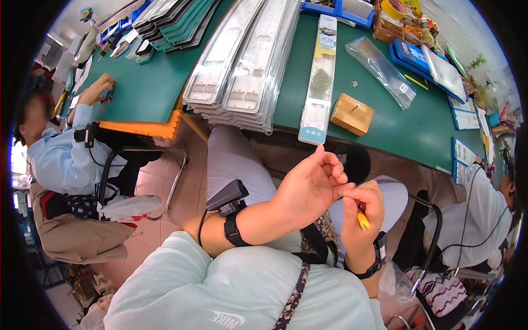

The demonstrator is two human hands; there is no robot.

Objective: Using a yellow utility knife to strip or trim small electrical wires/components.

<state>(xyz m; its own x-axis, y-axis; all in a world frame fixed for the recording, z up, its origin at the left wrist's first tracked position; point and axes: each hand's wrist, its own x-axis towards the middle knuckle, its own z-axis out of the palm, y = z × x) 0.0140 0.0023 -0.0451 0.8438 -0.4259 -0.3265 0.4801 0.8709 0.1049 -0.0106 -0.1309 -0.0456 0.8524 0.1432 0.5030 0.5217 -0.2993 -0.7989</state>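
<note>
Both of my hands are raised over my lap, just short of the green table's (379, 129) front edge. My left hand (313, 187) is turned palm up with its fingers curled; a thin line seems to run at its fingers, too fine to make out. Against its fingertips, my right hand (364, 206) pinches thumb and forefinger together. A yellow stick-like handle (363, 221) is tucked in the right hand, its end poking out below the fingers. Ahead of the hands lie a long narrow printed card (322, 77) and a wooden block (352, 114) with a nail standing in it.
Tall stacks of long clear packages (247, 66) reach the table edge at left. A clear plastic sleeve (382, 71) and a blue box (412, 55) lie at right. One co-worker (66, 148) sits at left, another (467, 203) at right.
</note>
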